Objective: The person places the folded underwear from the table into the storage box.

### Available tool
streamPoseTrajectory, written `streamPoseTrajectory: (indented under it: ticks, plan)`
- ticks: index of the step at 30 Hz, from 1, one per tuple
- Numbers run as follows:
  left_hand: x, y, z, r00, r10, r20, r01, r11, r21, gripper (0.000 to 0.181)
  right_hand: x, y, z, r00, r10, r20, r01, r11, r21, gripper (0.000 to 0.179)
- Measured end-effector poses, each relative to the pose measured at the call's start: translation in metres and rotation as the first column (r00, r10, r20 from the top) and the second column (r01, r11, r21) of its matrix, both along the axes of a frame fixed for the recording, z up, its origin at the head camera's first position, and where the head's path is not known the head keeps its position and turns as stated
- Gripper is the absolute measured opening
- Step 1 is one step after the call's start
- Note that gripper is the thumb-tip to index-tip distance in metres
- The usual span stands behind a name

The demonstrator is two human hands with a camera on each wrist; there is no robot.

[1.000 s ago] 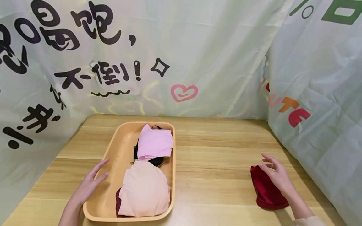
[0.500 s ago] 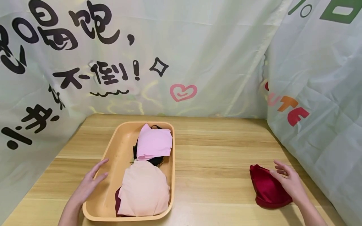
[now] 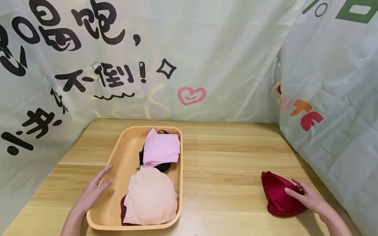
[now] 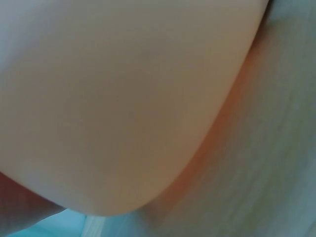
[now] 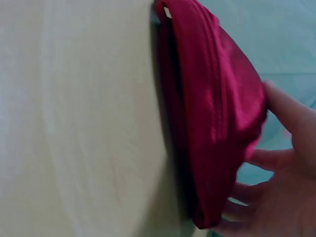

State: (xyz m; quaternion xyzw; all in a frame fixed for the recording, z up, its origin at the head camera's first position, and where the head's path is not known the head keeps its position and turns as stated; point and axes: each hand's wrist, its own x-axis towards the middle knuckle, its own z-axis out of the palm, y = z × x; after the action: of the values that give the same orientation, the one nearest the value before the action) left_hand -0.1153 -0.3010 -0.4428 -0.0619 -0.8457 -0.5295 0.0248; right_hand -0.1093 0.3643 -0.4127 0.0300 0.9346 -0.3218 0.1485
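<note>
A dark red satin bra (image 3: 280,196), folded so one rounded cup faces up, lies on the table at the right. My right hand (image 3: 311,198) grips its right side, thumb over the cup. In the right wrist view the fingers (image 5: 256,197) curl against the lower end of the bra (image 5: 212,98), their tips partly hidden behind it. My left hand (image 3: 93,191) rests at the left rim of an orange plastic tray (image 3: 113,183), fingers extended and holding nothing. The left wrist view shows mostly the blurred tray wall (image 4: 123,108), with no fingers clearly visible.
Inside the tray, a folded pink garment (image 3: 162,149) lies over black ones at the back, and a pale peach one (image 3: 152,198) covers something dark red in front. Printed cloth walls (image 3: 230,75) bound the wooden table (image 3: 218,170) behind and at both sides.
My right hand has moved from above the bra to its right side and lowered onto it. The bra's right end now reaches slightly farther right. My left hand has stayed at the tray.
</note>
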Motion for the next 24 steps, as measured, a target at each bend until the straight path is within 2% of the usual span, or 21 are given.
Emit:
streamPoseTrajectory:
  ticks: [4,8,17,24]
  plan:
    - [0.0,0.0,0.0,1.0,0.002,0.0,-0.002,1.0,-0.007,0.052,0.002,0.006,0.005,0.991,0.025,0.128,-0.022,0.999,-0.027,0.083]
    - [-0.001,0.0,0.0,1.0,0.0,-0.003,0.0,1.0,-0.006,0.052,0.0,0.011,0.005,0.979,0.027,0.203,-0.019,0.999,-0.044,0.09]
    - [-0.001,-0.001,0.001,1.0,-0.002,-0.004,0.002,1.0,0.002,0.051,-0.009,0.01,0.003,0.957,0.051,0.285,-0.03,0.997,-0.078,0.101]
    - [0.0,0.0,0.002,1.0,-0.029,-0.012,0.029,0.999,0.026,0.051,-0.013,0.005,0.005,0.951,0.006,0.308,0.02,0.997,-0.08,0.106]
